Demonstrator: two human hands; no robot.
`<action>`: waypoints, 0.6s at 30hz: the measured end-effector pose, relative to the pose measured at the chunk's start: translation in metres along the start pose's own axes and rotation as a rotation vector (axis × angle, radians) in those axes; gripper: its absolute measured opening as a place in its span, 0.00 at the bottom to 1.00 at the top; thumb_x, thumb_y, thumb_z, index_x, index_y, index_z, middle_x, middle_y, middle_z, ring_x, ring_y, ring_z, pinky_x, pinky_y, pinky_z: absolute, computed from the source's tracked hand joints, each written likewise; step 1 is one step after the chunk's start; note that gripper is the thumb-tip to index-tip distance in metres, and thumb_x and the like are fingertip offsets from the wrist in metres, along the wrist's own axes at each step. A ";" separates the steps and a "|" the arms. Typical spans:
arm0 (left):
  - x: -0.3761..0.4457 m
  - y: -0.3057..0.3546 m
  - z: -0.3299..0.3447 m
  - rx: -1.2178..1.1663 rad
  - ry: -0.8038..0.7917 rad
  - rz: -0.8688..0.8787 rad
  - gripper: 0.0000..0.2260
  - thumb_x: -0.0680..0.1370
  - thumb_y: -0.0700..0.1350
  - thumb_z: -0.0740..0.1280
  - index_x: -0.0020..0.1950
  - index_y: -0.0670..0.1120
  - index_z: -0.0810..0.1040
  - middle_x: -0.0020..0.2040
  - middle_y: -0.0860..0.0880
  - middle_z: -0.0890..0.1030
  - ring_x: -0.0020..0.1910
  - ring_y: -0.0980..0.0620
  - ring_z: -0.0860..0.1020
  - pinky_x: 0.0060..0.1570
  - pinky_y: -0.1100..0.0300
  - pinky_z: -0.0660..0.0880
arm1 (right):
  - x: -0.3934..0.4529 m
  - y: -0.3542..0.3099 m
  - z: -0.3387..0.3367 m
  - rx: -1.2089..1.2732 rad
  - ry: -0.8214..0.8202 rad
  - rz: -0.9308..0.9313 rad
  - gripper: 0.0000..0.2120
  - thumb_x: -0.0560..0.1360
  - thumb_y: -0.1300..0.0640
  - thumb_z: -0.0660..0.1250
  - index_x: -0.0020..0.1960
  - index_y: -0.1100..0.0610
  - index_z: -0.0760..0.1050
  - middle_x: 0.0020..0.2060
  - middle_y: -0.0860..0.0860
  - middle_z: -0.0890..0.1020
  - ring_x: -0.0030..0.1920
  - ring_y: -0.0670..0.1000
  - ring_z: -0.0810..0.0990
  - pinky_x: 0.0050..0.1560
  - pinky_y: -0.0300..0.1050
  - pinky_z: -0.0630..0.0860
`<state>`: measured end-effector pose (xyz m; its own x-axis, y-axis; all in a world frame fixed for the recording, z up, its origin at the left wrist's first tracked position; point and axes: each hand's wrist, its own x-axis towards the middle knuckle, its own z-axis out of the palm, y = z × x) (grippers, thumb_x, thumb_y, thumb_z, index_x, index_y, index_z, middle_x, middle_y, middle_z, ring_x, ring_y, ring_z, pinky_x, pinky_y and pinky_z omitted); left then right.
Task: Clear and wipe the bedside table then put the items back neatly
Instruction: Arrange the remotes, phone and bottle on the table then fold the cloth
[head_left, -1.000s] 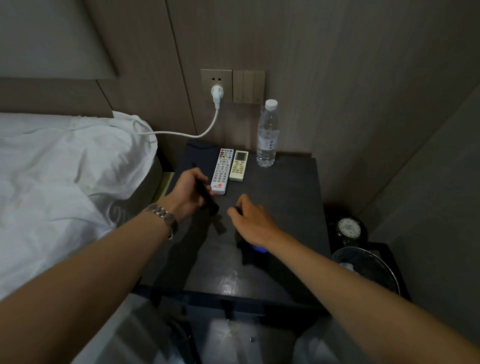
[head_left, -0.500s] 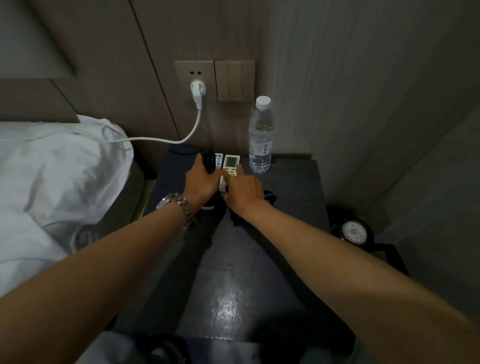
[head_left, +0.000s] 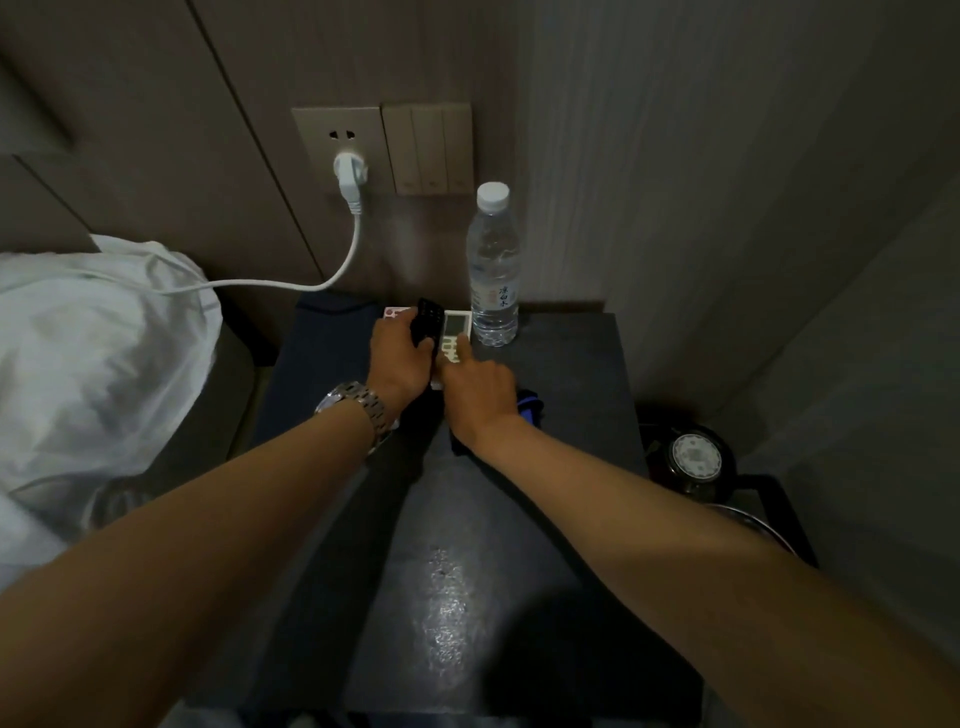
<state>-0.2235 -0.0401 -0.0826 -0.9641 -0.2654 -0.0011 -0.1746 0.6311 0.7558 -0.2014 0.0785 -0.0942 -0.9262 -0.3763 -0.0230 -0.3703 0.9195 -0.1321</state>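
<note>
The black remote sat gripped in the left hand at the table's far edge, between a white remote and the pale one, on which the right hand's forefinger pressed, other fingers curled. This looked like the putting-back step; next, laying it parallel. A ribbed plastic bottle stood just right. The matt dark top shone near; a blue cloth, perhaps, lay under the wrist.
</note>
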 end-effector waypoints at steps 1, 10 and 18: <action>0.001 0.000 0.002 0.016 0.026 0.027 0.18 0.77 0.35 0.67 0.68 0.40 0.77 0.62 0.40 0.80 0.62 0.42 0.77 0.64 0.50 0.74 | -0.001 0.003 0.000 0.004 0.005 0.004 0.29 0.79 0.60 0.66 0.77 0.55 0.60 0.77 0.61 0.58 0.57 0.60 0.80 0.49 0.50 0.76; 0.000 0.007 0.013 0.158 0.114 0.012 0.17 0.76 0.38 0.70 0.64 0.43 0.75 0.63 0.39 0.74 0.58 0.40 0.76 0.58 0.52 0.73 | -0.009 0.017 0.001 0.021 0.018 0.001 0.34 0.76 0.63 0.69 0.78 0.54 0.58 0.78 0.60 0.58 0.56 0.62 0.80 0.51 0.53 0.77; -0.009 0.013 0.018 0.325 0.167 0.112 0.11 0.77 0.40 0.67 0.58 0.41 0.79 0.54 0.40 0.81 0.54 0.40 0.78 0.50 0.54 0.73 | -0.010 0.014 0.005 0.020 0.024 0.001 0.36 0.75 0.63 0.70 0.78 0.55 0.57 0.78 0.62 0.55 0.56 0.62 0.80 0.51 0.53 0.77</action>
<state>-0.2205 -0.0160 -0.0846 -0.9395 -0.2800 0.1971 -0.1501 0.8541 0.4980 -0.1972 0.0945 -0.1003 -0.9281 -0.3723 0.0009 -0.3681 0.9173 -0.1517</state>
